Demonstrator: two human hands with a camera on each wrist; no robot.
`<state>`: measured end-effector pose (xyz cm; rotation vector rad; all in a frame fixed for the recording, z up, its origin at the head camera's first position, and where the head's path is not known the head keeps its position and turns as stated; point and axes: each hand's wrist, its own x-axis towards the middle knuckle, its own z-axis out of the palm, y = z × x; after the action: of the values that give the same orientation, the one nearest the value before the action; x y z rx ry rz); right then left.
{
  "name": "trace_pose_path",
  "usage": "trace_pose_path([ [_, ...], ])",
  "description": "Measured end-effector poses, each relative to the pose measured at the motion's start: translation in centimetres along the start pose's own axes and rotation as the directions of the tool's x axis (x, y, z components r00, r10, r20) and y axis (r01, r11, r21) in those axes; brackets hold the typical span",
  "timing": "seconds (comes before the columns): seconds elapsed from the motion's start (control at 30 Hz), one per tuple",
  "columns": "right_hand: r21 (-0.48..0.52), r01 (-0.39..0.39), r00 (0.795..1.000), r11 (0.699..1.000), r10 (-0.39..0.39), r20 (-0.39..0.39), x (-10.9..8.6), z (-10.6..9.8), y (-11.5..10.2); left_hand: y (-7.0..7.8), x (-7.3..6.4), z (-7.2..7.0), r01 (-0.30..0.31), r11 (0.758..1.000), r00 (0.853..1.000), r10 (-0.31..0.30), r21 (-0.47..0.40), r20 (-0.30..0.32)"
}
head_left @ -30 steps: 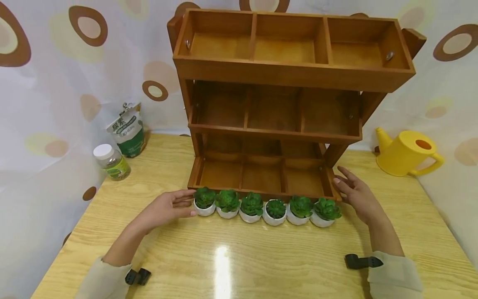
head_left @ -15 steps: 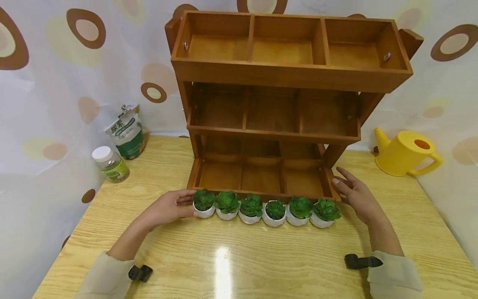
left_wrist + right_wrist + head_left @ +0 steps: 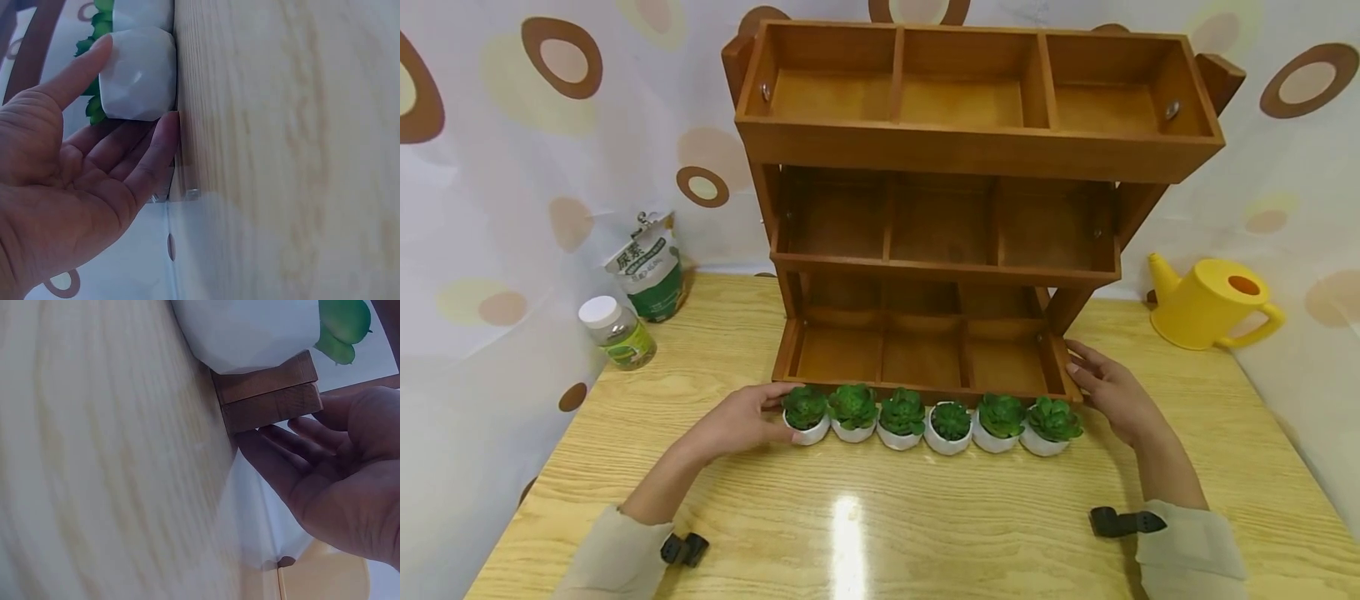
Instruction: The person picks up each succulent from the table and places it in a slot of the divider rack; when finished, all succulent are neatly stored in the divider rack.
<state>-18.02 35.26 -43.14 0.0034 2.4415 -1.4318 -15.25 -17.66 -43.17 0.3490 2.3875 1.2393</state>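
I've got six green succulents point(image 3: 951, 419) in six white pots point(image 3: 948, 444), lined up on the bench point(image 3: 970, 525) along the front of one three-tier wooden rack point(image 3: 977, 154). My left hand point(image 3: 736, 425) is kinda spread, touching the leftmost pot point(image 3: 809, 436), and my right hand point(image 3: 1118, 402) is loosely spread too, touching the rack's bottom tier at its right end. Also one yellow watering can point(image 3: 1206, 308) off right, plus one jar point(image 3: 617, 333) and one pouch point(image 3: 651, 273) off left.

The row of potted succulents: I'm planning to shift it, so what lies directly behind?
Behind the potted succulents is the wooden rack; its lowest front board shows partly. They cover much of that board's face, which cannot be seen.
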Motion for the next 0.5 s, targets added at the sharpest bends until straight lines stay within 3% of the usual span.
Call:
trace_pose_path([
  [0.17,-0.017,0.014,1.0,1.0,-0.014,-0.01,-0.03,0.05,-0.03,-0.06,0.09,0.26,-0.004,0.999,1.0,0.005,0.049,-0.022],
  [0.33,0.022,0.001,1.0,1.0,-0.001,-0.023,-0.04,0.25,0.3,-0.14,0.02,0.36,0.022,0.998,0.999,-0.02,0.052,-0.037],
  [0.5,0.047,0.013,0.999,0.999,-0.011,-0.038,0.03,0.32,0.32,-0.15,-0.04,0.35,0.006,0.997,0.999,-0.002,0.071,-0.047],
])
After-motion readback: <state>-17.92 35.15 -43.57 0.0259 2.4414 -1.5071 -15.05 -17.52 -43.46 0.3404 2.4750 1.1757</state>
